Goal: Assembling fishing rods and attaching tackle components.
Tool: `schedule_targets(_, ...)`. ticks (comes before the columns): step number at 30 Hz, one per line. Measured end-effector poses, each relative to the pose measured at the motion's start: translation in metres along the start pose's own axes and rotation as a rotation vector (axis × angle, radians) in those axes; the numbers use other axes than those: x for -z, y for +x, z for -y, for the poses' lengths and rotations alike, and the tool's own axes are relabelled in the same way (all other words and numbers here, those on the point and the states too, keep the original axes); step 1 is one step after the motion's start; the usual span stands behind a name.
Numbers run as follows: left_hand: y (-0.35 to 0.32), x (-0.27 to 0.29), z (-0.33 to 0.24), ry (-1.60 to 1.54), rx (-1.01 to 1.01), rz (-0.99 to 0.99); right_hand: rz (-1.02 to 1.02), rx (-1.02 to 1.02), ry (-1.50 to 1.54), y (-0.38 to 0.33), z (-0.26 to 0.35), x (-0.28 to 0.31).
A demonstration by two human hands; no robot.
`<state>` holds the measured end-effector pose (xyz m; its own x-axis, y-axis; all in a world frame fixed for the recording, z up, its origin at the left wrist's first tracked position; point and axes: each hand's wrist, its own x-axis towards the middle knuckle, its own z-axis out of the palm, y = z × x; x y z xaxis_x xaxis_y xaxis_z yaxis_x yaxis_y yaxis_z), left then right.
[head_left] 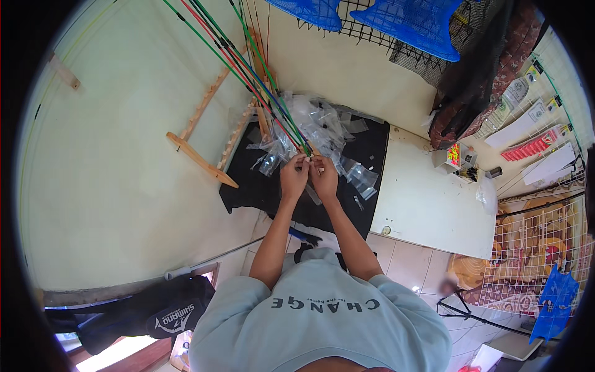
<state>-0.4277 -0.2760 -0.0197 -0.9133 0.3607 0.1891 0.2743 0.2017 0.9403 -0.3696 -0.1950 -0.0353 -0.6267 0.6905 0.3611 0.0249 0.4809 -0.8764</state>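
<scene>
A small white piece [305, 160] is pinched between the fingertips of both hands, above the black mat [273, 192]. The left hand [293, 178] and the right hand [325, 178] are closed on it together, thumbs and forefingers meeting at the top; what the piece is exactly cannot be told, it is too small. Just behind the hands a heap of clear bags [316, 127] is spread over the mat, and the butt ends of several rods [260, 77] come down slantwise to almost the same spot.

The piece could be dropped if the pinch is loosened, and among the clear bags it would probably be hard to find again. A rod could be pushed by a knuckle, since the rod ends seem to lie nearly against the fingers; then the bundle leaning on the wooden rack [214, 133] might slide.

Room is limited in front by the bags and rods, and on the left by the rack. On the right, the white worktop [427, 204] shows bare surface near its middle, with small boxes [455, 156] only at the far corner. The near mat edge is close to the body, so the elbows are kept tucked in.
</scene>
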Motion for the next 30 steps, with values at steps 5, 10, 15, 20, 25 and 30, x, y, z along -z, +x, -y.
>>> schedule_targets(5,0.000,0.002,-0.002,0.003,-0.018,0.045,-0.009,0.041,-0.092,0.000,0.001,0.001)
schedule_targets(10,-0.006,0.001,-0.004,-0.010,-0.044,0.042,-0.027,-0.042,-0.043,-0.005,0.001,0.005)
schedule_targets(15,-0.008,-0.003,0.003,-0.052,-0.065,0.015,-0.046,-0.019,-0.081,-0.007,0.006,0.009)
schedule_targets(20,-0.009,-0.002,-0.007,-0.098,-0.072,0.015,-0.031,-0.048,-0.089,-0.007,0.006,0.012)
schedule_targets(25,-0.008,0.001,-0.016,-0.100,-0.078,-0.001,-0.041,-0.051,-0.019,-0.007,0.009,0.011)
schedule_targets(30,-0.007,0.001,-0.024,-0.082,-0.101,0.008,-0.047,-0.005,-0.031,-0.004,0.012,0.018)
